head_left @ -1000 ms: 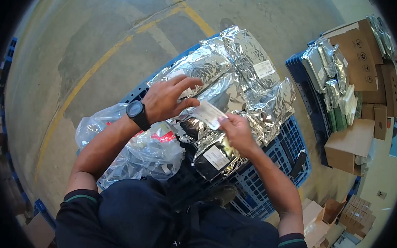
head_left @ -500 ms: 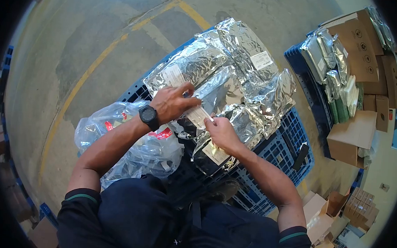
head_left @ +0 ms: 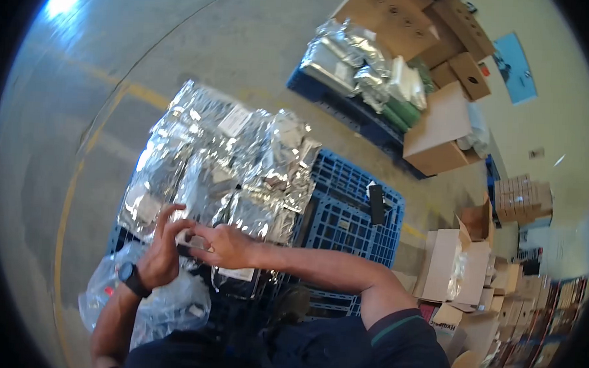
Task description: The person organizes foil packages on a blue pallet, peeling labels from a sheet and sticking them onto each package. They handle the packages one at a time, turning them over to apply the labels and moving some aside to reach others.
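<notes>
Silvery foil packages [head_left: 210,160] with white labels cover the left part of a blue plastic pallet [head_left: 351,236]. Near their front edge, my left hand [head_left: 163,250], with a black watch at the wrist, has its thumb and fingers curled around something small. My right hand [head_left: 226,245] meets it there, fingers bent and pinched; what lies between the hands is too small and blurred to name. Just below them is a dark package with a white label [head_left: 237,273]. A clear plastic bag [head_left: 170,313] with bits of red lies beside my left wrist.
A black flat object [head_left: 376,204] rests on the pallet's right side. Behind, a second blue pallet [head_left: 353,121] bears foil packs, green rolls and cardboard boxes [head_left: 441,131]. More open cartons [head_left: 458,263] stand at the right. Yellow lines mark the concrete floor.
The view has swung right, so the pallet shows further left. My right hand has shifted up against my left hand, and the white label strip they held no longer shows clearly.
</notes>
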Demonstrator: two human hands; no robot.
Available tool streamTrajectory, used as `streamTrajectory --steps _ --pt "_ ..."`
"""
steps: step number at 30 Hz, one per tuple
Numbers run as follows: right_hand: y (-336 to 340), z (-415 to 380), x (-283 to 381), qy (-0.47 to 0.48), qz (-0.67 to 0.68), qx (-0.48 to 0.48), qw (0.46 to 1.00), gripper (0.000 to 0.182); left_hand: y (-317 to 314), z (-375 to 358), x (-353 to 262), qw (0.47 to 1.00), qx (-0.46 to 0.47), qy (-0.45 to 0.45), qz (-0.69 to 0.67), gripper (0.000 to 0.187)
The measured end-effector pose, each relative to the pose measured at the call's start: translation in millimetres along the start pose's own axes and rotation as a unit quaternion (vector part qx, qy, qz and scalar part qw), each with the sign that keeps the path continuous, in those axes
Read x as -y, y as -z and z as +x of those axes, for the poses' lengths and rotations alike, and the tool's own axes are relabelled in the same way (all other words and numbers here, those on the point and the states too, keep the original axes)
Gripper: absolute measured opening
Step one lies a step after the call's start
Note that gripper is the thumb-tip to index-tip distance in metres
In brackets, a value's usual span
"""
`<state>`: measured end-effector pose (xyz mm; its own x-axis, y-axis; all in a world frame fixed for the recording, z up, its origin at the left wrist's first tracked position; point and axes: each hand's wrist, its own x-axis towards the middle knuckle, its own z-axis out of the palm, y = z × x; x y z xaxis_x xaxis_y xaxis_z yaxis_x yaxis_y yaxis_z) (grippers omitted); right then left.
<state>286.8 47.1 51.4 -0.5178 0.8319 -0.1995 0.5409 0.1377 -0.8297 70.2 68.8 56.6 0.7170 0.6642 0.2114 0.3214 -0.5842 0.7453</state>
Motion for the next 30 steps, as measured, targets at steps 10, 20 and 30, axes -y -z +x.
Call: streamTrajectory --steps 10,20,30 --pt "19 -10 0 0.151 0.050 -0.111 0.981 0.021 -25 25 -34 0.972 -0.050 -0.079 -0.216 0.089" --pt "12 -33 -18 0.114 -0.019 -0.133 0.984 0.021 -48 19 -26 0.999 -0.008 -0.037 -0.031 0.058" --pt "14 -37 -18 0.027 0.110 -0.178 0.978 0.032 -52 26 -38 0.906 -0.080 0.207 -0.360 0.021"
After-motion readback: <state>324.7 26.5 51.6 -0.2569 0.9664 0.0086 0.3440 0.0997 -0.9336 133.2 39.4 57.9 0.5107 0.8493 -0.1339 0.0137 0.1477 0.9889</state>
